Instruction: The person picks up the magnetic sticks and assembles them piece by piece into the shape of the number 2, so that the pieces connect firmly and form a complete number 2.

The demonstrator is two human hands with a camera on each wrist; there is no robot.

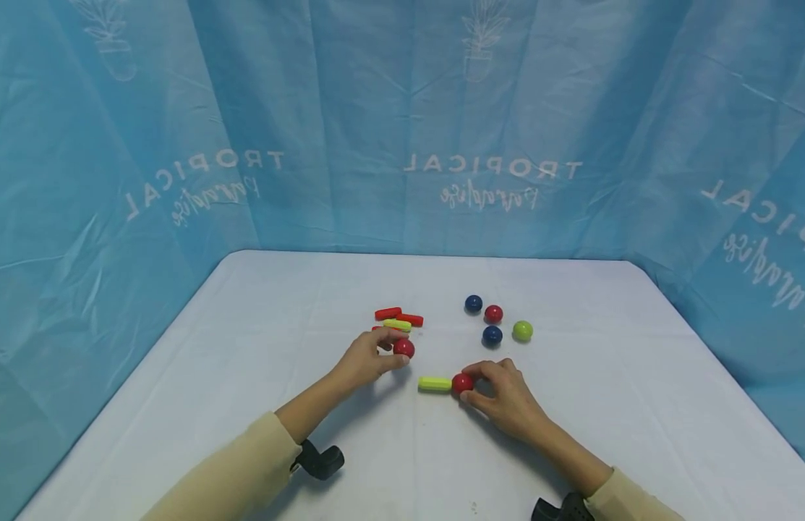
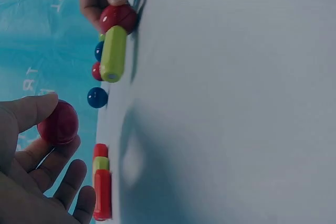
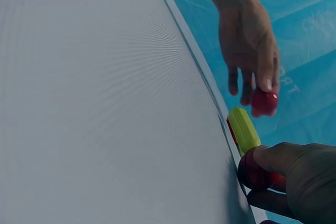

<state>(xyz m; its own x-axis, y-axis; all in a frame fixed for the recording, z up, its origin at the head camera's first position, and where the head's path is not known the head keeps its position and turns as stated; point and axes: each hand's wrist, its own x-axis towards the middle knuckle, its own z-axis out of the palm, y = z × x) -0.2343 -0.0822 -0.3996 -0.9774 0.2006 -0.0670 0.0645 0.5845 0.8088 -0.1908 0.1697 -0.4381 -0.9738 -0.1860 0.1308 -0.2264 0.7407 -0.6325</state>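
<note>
Between thumb and fingers, my left hand (image 1: 369,358) pinches a red ball (image 1: 404,348), held above the table left of centre. My right hand (image 1: 506,398) grips a second red ball (image 1: 462,383) with thumb and fingertips, low over the cloth. A yellow-green stick (image 1: 435,384) meets that second ball end to end and points left. In the left wrist view, the yellow-green stick (image 2: 113,56) juts out from the ball under the right hand's fingers. Just beyond my left hand lie red sticks (image 1: 388,313) and another yellow-green stick (image 1: 398,325).
Right of the sticks, two dark blue balls (image 1: 473,304), a red ball (image 1: 493,313) and a green ball (image 1: 522,331) rest on the white table (image 1: 311,289). Blue printed curtains (image 1: 363,108) hang behind and along both sides.
</note>
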